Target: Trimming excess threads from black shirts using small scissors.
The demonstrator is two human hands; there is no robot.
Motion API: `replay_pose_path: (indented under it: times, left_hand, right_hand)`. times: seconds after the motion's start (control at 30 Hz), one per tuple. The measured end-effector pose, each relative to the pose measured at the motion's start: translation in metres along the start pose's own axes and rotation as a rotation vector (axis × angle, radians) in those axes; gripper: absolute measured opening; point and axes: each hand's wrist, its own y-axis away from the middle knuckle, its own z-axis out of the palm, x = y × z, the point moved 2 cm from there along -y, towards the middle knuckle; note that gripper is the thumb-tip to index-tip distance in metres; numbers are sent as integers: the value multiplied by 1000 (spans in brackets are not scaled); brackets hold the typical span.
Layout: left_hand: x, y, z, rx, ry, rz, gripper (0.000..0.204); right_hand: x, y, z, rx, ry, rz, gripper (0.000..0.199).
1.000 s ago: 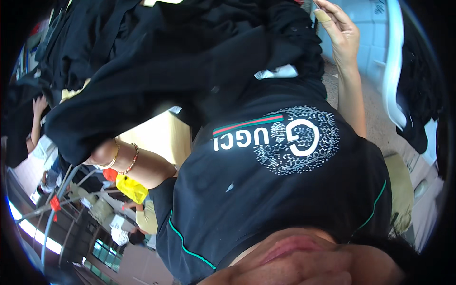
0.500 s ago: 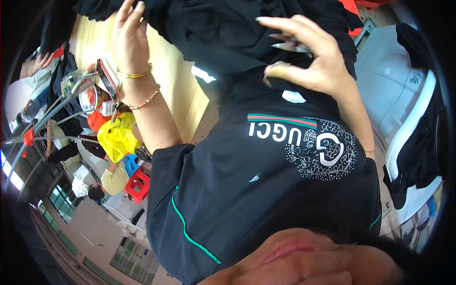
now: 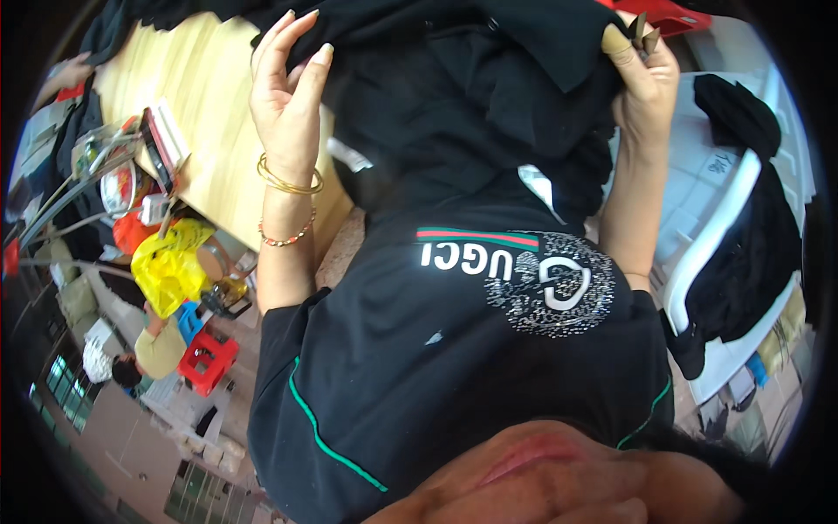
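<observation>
A black garment point(image 3: 471, 113) lies bunched over the table edge and across my lap, with its upper part raised. My right hand point(image 3: 646, 87) is closed on its raised edge at the far right; tan tape wraps the thumb. A small dark, pointed metal piece point(image 3: 644, 33) shows among that hand's fingers; its kind is unclear. My left hand point(image 3: 288, 96) hovers beside the left part of the garment, fingers stretched and thumb apart, with nothing seen in it. White labels point(image 3: 351, 155) point(image 3: 539, 190) lie at the cloth's near side.
A pale wooden table point(image 3: 205, 96) stands at the left. Beside it are a metal rack with small items, a yellow bag point(image 3: 170, 266) and a red stool point(image 3: 208, 360). At the right, a white plastic chair point(image 3: 711, 236) has dark cloth on it. Other people sit farther left.
My right hand has moved up and to the right and now grips the garment, lifting its edge. My left hand has shifted right and slightly nearer. The view has shifted a little.
</observation>
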Motion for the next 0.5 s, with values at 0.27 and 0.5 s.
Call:
replay_pose_path:
  times: [0.27, 0.5]
  left_hand:
    - [37, -20, 57, -140, -459, 588, 25]
    - [-1, -78, 54, -284, -512, 354, 23]
  right_hand:
    - [6, 27, 19, 41, -38, 148, 17]
    - [28, 35, 8, 92, 82, 324, 14]
